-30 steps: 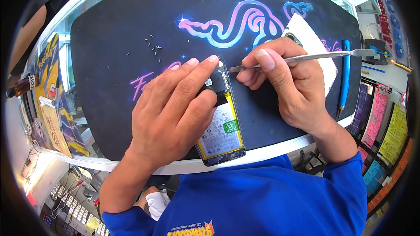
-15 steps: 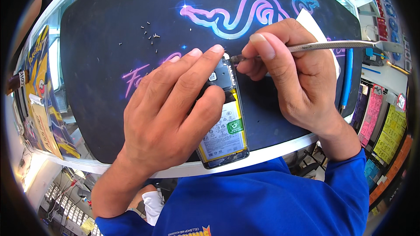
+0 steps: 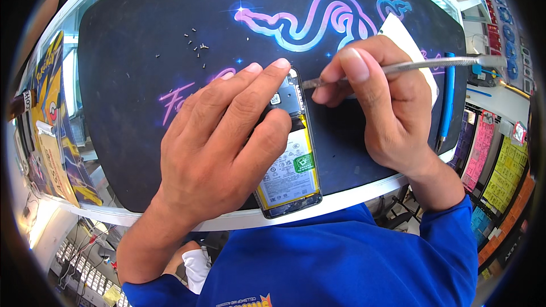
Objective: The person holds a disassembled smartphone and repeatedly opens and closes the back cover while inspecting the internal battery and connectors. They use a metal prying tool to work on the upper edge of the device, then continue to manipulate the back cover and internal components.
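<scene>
An opened smartphone [image 3: 291, 203] lies on the dark mat near the table edge, its back cover off. Its battery [image 3: 287, 173] shows, with yellow edges and a green label, below a black upper cover plate [image 3: 289, 101]. My left hand [image 3: 219, 142] is laid over the phone's left side, gripping it with fingertips by the top edge and thumb bent against the middle. Between thumb and fingers, my right hand [image 3: 392, 99] pinches a slim metal pry tool [image 3: 432, 65]. The tool's flat tip sits at the phone's upper right edge; whether it touches is unclear.
Several tiny screws [image 3: 203, 47] lie scattered on the mat [image 3: 136, 79] beyond my left hand. A white sheet [image 3: 405, 37] is partly behind my right hand. On the right rests a blue pen-shaped tool [image 3: 447, 99]. A yellow-and-blue printed package [image 3: 51, 113] stands at the left edge.
My right hand has moved slightly right and toward me, and the tool's angle has shifted, with more of its flat tip showing. My left hand and the phone are almost unmoved.
</scene>
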`<action>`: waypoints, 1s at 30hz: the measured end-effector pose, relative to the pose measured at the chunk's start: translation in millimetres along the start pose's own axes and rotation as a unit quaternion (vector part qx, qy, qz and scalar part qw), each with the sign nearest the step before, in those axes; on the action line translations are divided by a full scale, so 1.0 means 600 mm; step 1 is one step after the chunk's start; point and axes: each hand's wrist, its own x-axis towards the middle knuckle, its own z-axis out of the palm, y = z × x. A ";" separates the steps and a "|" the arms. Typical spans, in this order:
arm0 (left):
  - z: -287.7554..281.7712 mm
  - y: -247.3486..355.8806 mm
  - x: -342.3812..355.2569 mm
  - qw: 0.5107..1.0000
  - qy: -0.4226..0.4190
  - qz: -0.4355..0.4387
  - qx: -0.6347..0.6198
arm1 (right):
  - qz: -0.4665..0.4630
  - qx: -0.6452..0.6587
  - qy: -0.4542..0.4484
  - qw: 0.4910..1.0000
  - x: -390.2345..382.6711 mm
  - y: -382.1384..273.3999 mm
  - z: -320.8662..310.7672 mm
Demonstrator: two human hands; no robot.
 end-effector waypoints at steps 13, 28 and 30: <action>0.004 -0.003 -0.003 1.000 0.008 0.000 -0.010 | -0.100 -0.140 -0.037 0.984 -0.002 0.000 0.001; 0.003 0.002 0.002 1.000 0.008 -0.002 0.006 | 0.087 0.082 0.056 0.991 -0.010 0.001 0.016; 0.002 0.003 0.003 1.000 0.006 -0.003 0.006 | 0.102 0.083 0.051 0.990 -0.008 -0.001 0.012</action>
